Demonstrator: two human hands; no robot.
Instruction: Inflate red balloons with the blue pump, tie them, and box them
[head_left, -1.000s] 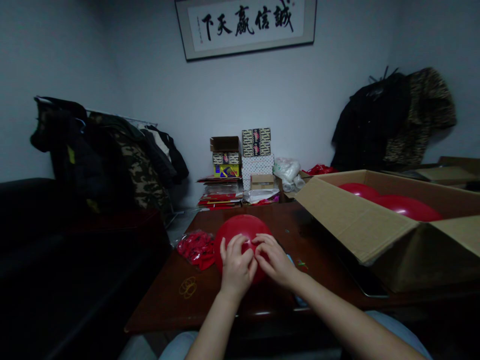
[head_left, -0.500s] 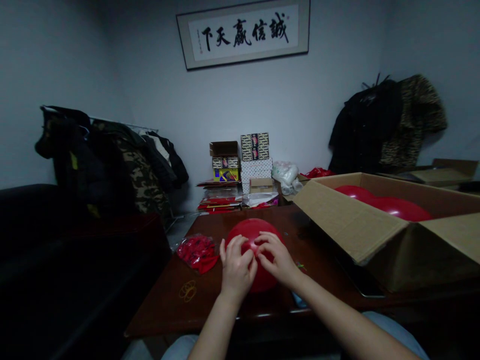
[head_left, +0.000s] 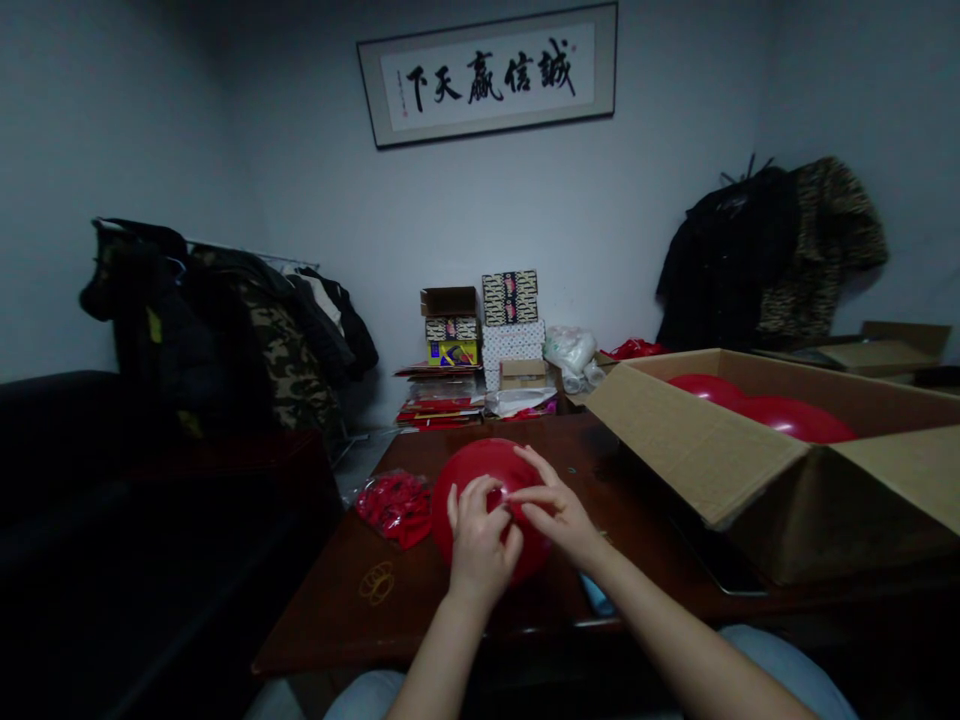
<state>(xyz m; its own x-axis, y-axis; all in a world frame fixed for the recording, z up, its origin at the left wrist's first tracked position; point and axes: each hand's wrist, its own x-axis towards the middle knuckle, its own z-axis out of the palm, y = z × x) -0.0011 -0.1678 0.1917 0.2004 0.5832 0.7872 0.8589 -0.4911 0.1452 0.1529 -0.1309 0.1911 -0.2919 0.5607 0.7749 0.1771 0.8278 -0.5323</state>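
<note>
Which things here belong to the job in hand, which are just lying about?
Job:
balloon, at left hand and right hand
open box with more balloons, likely
red packet and yellow bands, perhaps

Just about, it seems:
coats
framed calligraphy
stacked boxes

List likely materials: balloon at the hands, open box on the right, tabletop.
Red balloon: stretched rubber, probably latex; smooth, with a glossy highlight.
Open box: apparently cardboard, matte brown, judging by its folded-out flaps.
Tabletop: likely varnished wood, dark reddish-brown, gleaming along the front edge; laminate possible.
</note>
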